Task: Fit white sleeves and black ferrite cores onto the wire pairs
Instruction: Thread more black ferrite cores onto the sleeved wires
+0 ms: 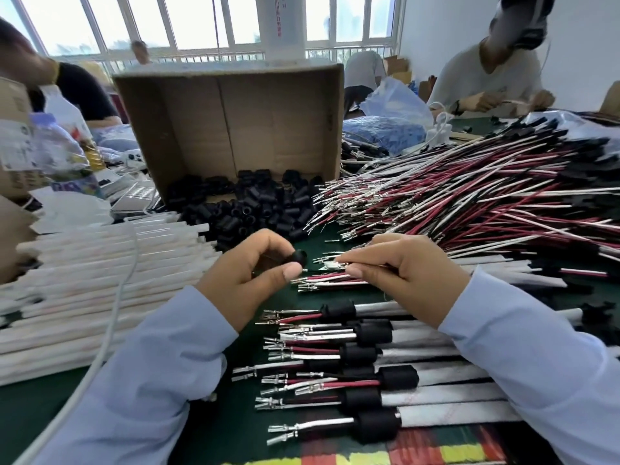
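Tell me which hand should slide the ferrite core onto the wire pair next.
Left. The left hand pinches a black ferrite core just beside the terminal tips of the wire pair, which the right hand pinches and can hold in place.

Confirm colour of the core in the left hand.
Black; the ferrite core shows best in the head view.

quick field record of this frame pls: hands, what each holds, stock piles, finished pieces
left hand: pinches one black ferrite core
right hand: pinches a wire pair near its terminals, tips toward the core
threading: cannot tell if the tips have entered the core
core stock: core pile spilling from the tipped cardboard box
sleeve stock: white sleeves stacked at left
wire stock: loose wires piled at right
finished: sleeved pairs with cores, nearest the person
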Tool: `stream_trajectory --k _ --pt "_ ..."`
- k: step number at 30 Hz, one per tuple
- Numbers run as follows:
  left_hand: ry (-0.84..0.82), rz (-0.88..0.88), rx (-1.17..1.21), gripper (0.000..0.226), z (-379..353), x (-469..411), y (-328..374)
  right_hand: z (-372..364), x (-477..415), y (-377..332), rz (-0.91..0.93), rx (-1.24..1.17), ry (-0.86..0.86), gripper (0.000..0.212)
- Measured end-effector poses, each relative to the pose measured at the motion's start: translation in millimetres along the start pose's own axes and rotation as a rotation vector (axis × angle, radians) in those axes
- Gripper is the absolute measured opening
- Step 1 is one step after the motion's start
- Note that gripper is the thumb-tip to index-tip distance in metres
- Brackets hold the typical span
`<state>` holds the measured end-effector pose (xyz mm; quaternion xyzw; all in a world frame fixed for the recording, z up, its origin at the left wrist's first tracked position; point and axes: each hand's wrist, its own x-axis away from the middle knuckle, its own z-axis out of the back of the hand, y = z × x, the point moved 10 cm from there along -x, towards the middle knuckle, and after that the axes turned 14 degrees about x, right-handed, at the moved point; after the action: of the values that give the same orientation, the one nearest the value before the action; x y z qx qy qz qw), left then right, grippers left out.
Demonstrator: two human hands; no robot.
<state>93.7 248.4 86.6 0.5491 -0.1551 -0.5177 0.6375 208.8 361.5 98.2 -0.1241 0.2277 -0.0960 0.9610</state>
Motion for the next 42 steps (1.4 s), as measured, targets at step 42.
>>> stream_trajectory --k 42 --pt "-0.145 -0.009 0.142 0.008 -17.4 9.6 5.7 3.9 9.1 -31.7 0.068 0.187 -0.048 0.04"
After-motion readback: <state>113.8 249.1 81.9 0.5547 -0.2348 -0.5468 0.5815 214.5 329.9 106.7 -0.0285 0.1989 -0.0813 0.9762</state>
